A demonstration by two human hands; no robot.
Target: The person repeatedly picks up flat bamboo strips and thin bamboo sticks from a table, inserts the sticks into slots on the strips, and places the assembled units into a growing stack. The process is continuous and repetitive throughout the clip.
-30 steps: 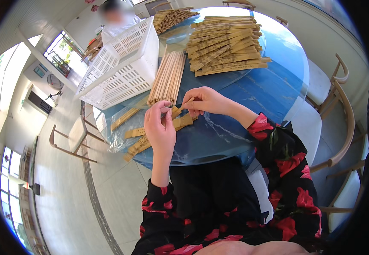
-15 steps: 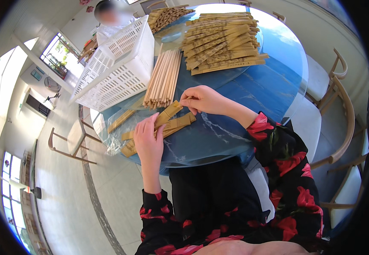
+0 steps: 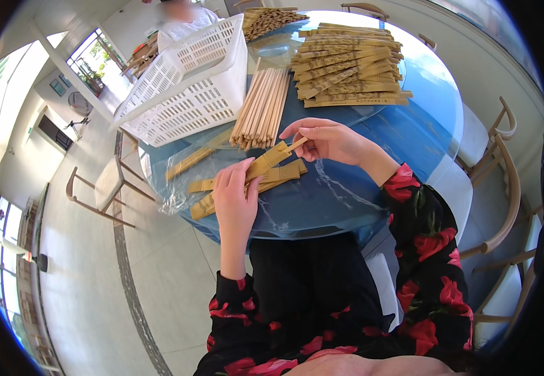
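My left hand [image 3: 235,191] is closed on a brown paper chopstick sleeve [image 3: 264,164], which slants up to the right. At the sleeve's upper mouth, pale wooden chopsticks [image 3: 296,144] stick partly out. My right hand [image 3: 338,145] has its curled fingers on their outer end; how many chopsticks there are I cannot tell. More flat sleeves [image 3: 292,171] lie under and beside my left hand. Just beyond my hands is a bundle of bare wooden chopsticks [image 3: 260,106]. A large pile of brown sleeved chopsticks [image 3: 350,66] lies farther back to the right.
A white slatted plastic basket [image 3: 200,106] stands at the table's left side. Clear plastic wrap [image 3: 181,188] with sleeves lies at the left edge. Another pile [image 3: 275,22] is at the back, near a seated person [image 3: 187,25]. Wooden chairs [image 3: 501,194] surround the blue round table [image 3: 347,207].
My right hand has opened away from the sleeve's mouth a little, and pale chopsticks now show between it and the sleeve. The whole view has shifted slightly.
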